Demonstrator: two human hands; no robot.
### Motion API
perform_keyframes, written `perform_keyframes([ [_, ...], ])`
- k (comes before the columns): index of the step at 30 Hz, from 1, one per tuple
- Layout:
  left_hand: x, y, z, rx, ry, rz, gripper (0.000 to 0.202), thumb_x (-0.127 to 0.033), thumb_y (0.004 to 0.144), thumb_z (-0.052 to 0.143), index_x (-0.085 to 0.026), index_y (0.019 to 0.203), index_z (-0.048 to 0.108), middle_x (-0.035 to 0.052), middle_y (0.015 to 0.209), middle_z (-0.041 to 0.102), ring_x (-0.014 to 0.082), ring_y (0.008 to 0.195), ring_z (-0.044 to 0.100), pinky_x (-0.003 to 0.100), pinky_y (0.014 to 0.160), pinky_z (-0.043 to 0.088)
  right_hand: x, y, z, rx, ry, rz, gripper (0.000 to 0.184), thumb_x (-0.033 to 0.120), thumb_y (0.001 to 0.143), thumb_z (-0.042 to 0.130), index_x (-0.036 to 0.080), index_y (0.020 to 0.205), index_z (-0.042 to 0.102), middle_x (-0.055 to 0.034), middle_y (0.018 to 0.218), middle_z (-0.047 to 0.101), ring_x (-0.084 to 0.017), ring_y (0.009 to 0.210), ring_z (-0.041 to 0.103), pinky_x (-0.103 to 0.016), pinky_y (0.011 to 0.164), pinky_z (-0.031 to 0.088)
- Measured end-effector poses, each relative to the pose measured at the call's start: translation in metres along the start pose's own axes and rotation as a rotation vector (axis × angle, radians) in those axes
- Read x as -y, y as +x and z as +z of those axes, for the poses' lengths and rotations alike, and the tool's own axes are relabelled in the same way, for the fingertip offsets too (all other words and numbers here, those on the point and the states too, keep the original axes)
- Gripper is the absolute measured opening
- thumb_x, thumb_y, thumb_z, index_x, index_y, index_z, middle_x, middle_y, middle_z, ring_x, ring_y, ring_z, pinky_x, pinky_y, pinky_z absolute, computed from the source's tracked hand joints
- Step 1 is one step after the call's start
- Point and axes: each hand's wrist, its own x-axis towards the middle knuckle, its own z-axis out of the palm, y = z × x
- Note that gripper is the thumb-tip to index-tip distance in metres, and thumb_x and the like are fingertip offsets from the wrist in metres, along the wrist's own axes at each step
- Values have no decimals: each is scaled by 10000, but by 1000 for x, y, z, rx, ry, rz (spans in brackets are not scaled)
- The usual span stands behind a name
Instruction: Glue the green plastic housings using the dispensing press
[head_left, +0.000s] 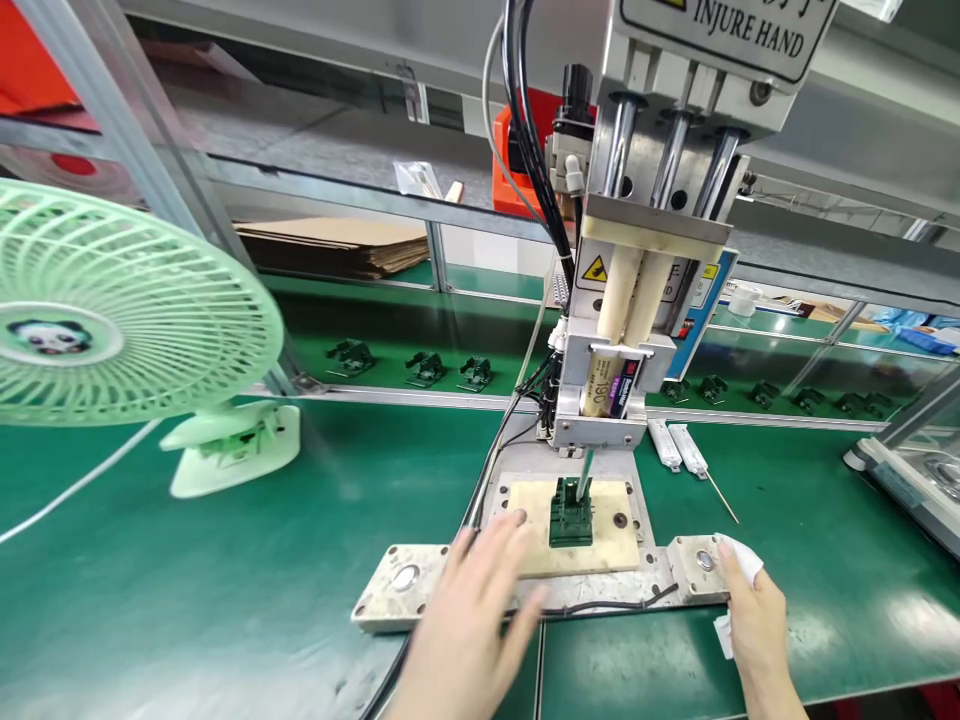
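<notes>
My left hand [476,610], slightly blurred, is spread open over the front of the press base, just right of the left button box [405,585]. My right hand [757,630] is closed on a crumpled white tissue [742,558], its fingers against the right button box [701,570]. Between the hands, a dark green plastic part [571,525] sits on the cream fixture plate [615,545]. A thin greenish nozzle [585,472] reaches down to this part from the dispensing machine [600,432], where a two-barrel adhesive cartridge [613,385] is mounted.
A pale green fan [150,320] stands at the left. Several dark green parts [426,368] line the ledge behind. Right of the machine lie two white tubes [688,450] and a thin stick [721,497]. Black cables [487,490] cross the green table [247,600].
</notes>
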Motion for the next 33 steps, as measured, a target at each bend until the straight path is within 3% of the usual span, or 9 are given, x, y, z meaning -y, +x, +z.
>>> perform_keyframes([
  [2, 21, -2, -21, -120, -17, -211, 323, -395, 944, 461, -206, 1117, 659, 136, 1219, 707, 355, 1179, 634, 614, 1164, 268, 5, 0, 2, 4, -40, 3, 657, 643, 614, 803, 113, 1000, 760, -109, 1015, 751, -337, 1040, 666, -363, 845, 536],
  [4, 43, -5, -35, -80, -122, -499, 377, -491, 905, 453, -218, 1042, 674, 117, 1091, 745, 360, 1060, 678, 621, 1115, 334, 9, -1, 3, 10, -78, 7, 642, 627, 586, 819, 116, 972, 764, -105, 985, 755, -340, 1014, 672, -370, 837, 528],
  [7, 64, -10, -38, 82, -403, -851, 530, -646, 797, 511, -223, 1069, 677, 98, 1066, 740, 323, 937, 699, 463, 894, 538, 15, -3, 5, 17, -112, 17, 656, 623, 571, 822, 115, 980, 756, -100, 962, 757, -334, 973, 681, -367, 800, 531],
  [9, 67, -13, -33, 73, -563, -970, 585, -685, 768, 547, -223, 1108, 662, 81, 1062, 733, 275, 884, 695, 350, 766, 555, 18, -5, 6, 20, -123, 18, 675, 625, 567, 818, 115, 1005, 749, -97, 974, 756, -329, 971, 683, -360, 781, 537],
  [11, 64, -14, -28, -7, -650, -1014, 591, -683, 766, 582, -223, 1130, 650, 69, 1090, 720, 239, 887, 681, 284, 735, 539, 21, -6, 6, 14, -134, 11, 672, 621, 569, 813, 117, 1009, 747, -97, 987, 754, -326, 978, 682, -350, 766, 542],
  [14, 61, -14, -25, -29, -702, -1012, 609, -678, 717, 657, -219, 1117, 663, 71, 1155, 703, 227, 904, 671, 254, 730, 527, 22, -8, 6, -11, -158, 2, 658, 608, 565, 809, 114, 994, 746, -105, 988, 753, -330, 984, 678, -345, 754, 544],
  [20, 58, -13, -26, -51, -682, -1032, 570, -675, 738, 623, -206, 1056, 688, 20, 825, 714, 212, 741, 643, 257, 651, 470, 19, -7, 5, -28, -178, 5, 649, 618, 584, 789, 132, 1012, 744, -99, 1020, 751, -321, 1031, 667, -340, 805, 526],
  [33, 54, -12, -27, -22, -677, -1036, 556, -667, 756, 600, -208, 1064, 660, 23, 827, 700, 240, 794, 641, 292, 712, 460, 12, -4, 4, -7, -139, -13, 629, 598, 619, 799, 132, 1038, 743, -95, 1048, 747, -309, 1043, 668, -330, 834, 523],
])
